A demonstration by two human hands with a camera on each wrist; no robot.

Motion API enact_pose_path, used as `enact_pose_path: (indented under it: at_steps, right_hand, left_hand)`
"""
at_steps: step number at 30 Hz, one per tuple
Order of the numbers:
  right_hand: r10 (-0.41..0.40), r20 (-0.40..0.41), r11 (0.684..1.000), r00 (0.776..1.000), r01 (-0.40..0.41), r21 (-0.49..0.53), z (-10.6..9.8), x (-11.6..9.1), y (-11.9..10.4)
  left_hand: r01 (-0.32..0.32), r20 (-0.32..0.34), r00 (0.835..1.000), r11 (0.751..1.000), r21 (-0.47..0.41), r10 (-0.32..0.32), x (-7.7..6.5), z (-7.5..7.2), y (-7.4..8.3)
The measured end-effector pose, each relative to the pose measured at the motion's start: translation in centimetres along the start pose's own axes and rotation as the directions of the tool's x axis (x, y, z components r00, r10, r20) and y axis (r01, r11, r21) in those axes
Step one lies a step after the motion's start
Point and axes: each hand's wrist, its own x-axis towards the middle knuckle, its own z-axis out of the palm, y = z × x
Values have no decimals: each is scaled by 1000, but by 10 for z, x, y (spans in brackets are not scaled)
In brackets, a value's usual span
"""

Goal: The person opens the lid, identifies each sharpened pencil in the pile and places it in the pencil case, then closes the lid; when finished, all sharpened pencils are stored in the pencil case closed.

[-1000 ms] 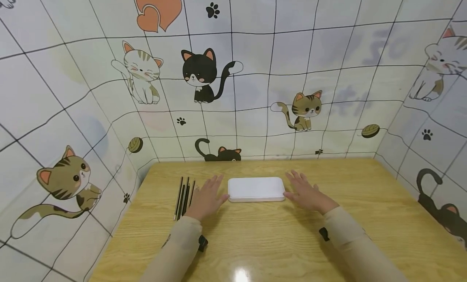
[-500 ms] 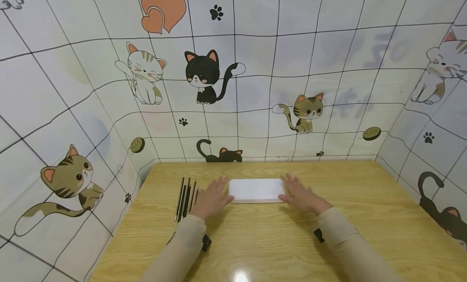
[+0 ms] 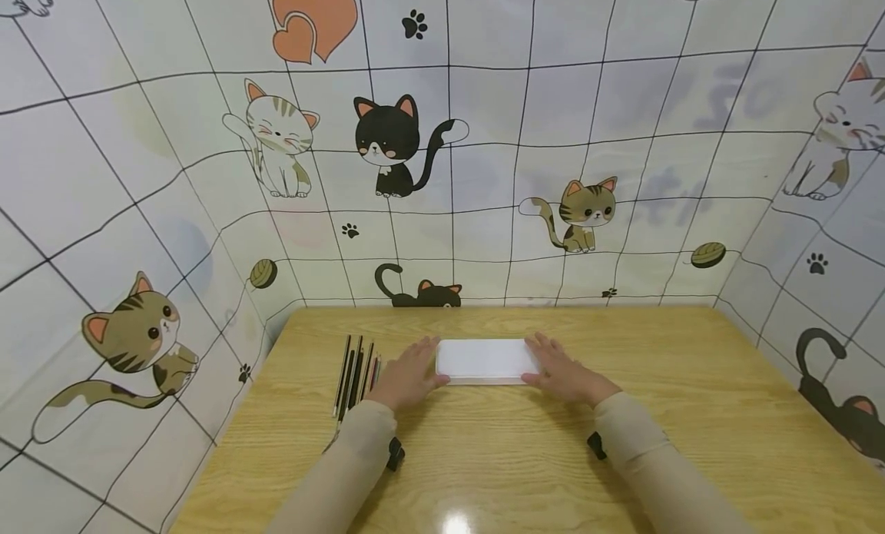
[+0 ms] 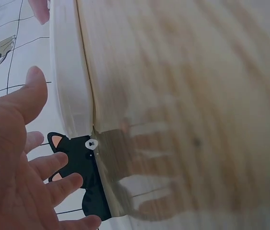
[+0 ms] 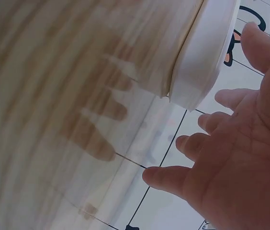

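A white, flat box (image 3: 486,360) with rounded corners lies on the wooden table in front of me. At its left end is my left hand (image 3: 408,376), fingers spread and fairly straight, thumb by the near corner. My right hand (image 3: 565,374) mirrors it at the right end. In the left wrist view, the thumb and relaxed fingers stand beside the box's side wall (image 4: 70,72). The right wrist view shows spread fingers (image 5: 168,179) around the other end of the box. Whether either hand touches the box, I cannot tell.
Several slim dark sticks that look like pencils (image 3: 354,373) lie side by side just left of my left hand. The glossy wooden table (image 3: 477,457) meets cat-patterned wall coverings (image 3: 484,173) at the back and sides. Dark wrist devices (image 3: 396,454) sit under both sleeves.
Both hands have moved inward, left hand to the right and right hand to the left, closer to the box's ends. The box stays in place; the head view shifts slightly.
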Motion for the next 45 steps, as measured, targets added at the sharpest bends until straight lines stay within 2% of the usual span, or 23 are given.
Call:
enact_pose_path:
  at_steps: [9, 14, 17, 22, 28, 36, 41, 45]
  right_hand:
    - [-41, 27, 998, 999, 39, 45, 0, 0, -4]
    - [-25, 52, 999, 998, 22, 45, -2, 0, -5]
    - [1, 45, 999, 999, -2, 39, -2, 0, -4]
    - [-1, 10, 1000, 1000, 0, 26, -2, 2, -1]
    - [-42, -39, 999, 998, 41, -19, -5, 5, -3]
    - [-69, -48, 996, 996, 66, -53, -5, 7, -4]
    - [-90, -38, 989, 995, 85, -118, -3, 10, -3]
    - [-119, -41, 974, 992, 108, -199, -2, 12, -5]
  left_hand:
    - [9, 12, 1000, 1000, 5, -9, 5, 4, 1]
    - [22, 31, 999, 1000, 10, -23, 7, 6, 0]
    - [24, 31, 999, 1000, -3, -24, 7, 6, 0]
    - [30, 37, 999, 999, -45, -28, 10, 6, 1]
    - [23, 26, 999, 998, -61, -21, 13, 7, 2]
    - [44, 27, 999, 996, -81, -42, 15, 6, 4]
    - [51, 38, 998, 998, -42, -49, 21, 11, 0]
    - [28, 38, 999, 1000, -3, -28, 29, 15, -3]
